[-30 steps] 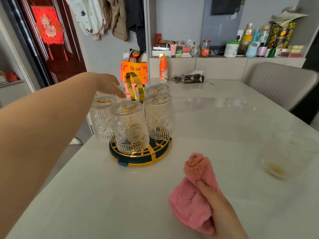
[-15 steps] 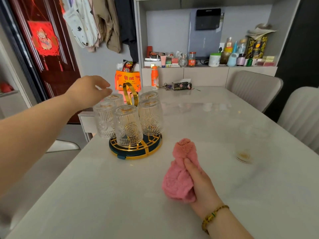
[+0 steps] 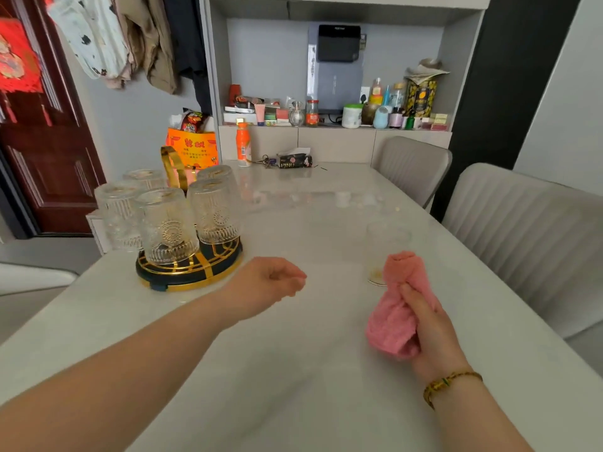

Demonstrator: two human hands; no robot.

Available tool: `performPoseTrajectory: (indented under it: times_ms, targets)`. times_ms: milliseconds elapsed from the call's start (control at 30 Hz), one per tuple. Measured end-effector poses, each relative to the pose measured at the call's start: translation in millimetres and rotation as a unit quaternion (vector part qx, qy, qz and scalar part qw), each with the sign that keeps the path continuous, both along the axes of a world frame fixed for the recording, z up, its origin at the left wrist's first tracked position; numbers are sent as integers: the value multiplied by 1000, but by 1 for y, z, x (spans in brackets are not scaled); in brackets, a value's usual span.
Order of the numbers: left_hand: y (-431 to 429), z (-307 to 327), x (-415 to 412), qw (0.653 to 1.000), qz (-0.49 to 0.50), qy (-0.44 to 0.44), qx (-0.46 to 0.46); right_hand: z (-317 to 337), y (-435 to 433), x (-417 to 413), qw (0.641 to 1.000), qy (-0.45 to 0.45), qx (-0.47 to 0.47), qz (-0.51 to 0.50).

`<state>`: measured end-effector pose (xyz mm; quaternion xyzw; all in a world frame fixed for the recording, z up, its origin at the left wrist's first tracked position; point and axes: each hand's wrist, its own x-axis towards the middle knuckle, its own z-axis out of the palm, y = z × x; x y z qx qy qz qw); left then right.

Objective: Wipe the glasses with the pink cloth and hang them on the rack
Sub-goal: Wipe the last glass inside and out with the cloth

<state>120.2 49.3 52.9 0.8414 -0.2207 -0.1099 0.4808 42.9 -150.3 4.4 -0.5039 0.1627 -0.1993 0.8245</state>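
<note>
A round dark rack (image 3: 192, 270) with gold trim and a gold handle stands at the table's left. Several patterned glasses (image 3: 168, 226) hang upside down on it. One more glass (image 3: 380, 246) stands upright on the table, just behind the pink cloth (image 3: 396, 314). My right hand (image 3: 430, 334) grips the bunched cloth at the right. My left hand (image 3: 266, 285) hovers over the table's middle, to the right of the rack, with fingers loosely curled and holding nothing.
A white marble table (image 3: 293, 370) carries an orange bottle (image 3: 243, 145), keys and a tissue pack (image 3: 293, 159) at its far end. Two grey chairs (image 3: 509, 230) stand along the right side. A cluttered shelf (image 3: 326, 115) is behind.
My left hand has left the top of the racked glasses and swung right and toward me over the table. My right hand with the cloth has moved right, close to the upright glass.
</note>
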Motion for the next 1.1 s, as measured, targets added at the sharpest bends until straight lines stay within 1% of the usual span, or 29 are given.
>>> performPoseTrajectory:
  times_ms: [100,167,233,300,467,633,767,867,933,1033,1100]
  targets:
    - [-54,-25,8,1000,26,12,-7,4,-20,2,999,-17,10,-47]
    - [-85,-37,17,999,34,20,-7,5,-26,3,998,0,14,-61]
    - [-111,-47,29,999,43,27,-8,0,-30,5,996,29,53,-69]
    - [-134,-54,40,998,53,30,-15,-6,-35,7,993,50,69,-86]
    - [-168,-63,59,998,36,13,-47,-13,-48,12,985,65,88,-132]
    - [-180,-65,66,996,38,-12,-78,-15,-44,15,980,74,111,-146]
    - [-181,-62,65,994,63,-20,-90,-10,-42,13,982,32,109,-152]
    - [-170,-56,61,989,74,3,-129,-2,-40,9,986,-14,88,-140]
    - [-156,-48,54,983,69,20,-168,0,-36,7,988,-28,70,-135]
    - [-128,-34,39,973,54,56,-216,4,-26,7,993,-26,60,-94]
    - [-102,-28,26,968,48,80,-235,5,-17,6,998,-3,22,-58]
